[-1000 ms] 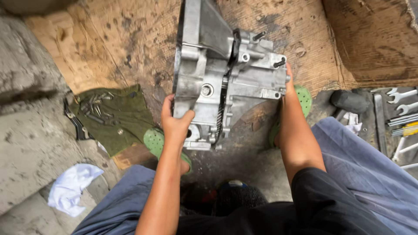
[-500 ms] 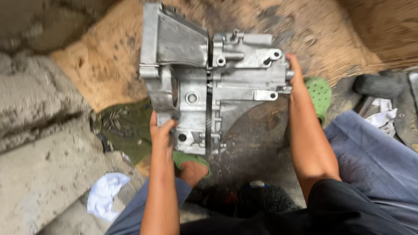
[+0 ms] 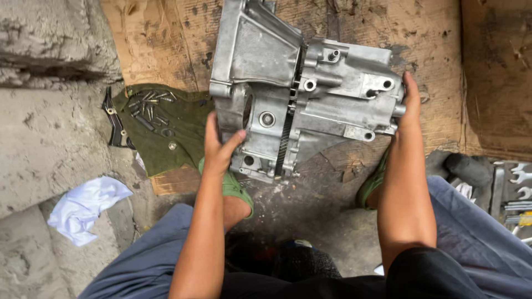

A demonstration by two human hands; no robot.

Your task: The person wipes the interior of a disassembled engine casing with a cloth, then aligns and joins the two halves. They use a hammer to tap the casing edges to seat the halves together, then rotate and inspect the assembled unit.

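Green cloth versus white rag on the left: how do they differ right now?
The green cloth lies spread flat beside the gearbox housing, near the left hand; the white rag lies crumpled, farther off on the concrete. The green cloth carries loose bolts; the white rag carries nothing visible. The green cloth looks larger. Neither hand touches either; both hands, the right hand too, grip the housing.

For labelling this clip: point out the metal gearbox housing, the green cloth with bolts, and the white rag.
Metal gearbox housing (image 3: 332, 94), head view, right half.
Green cloth (image 3: 172, 135), head view, bare middle.
White rag (image 3: 86, 207), head view, centre.
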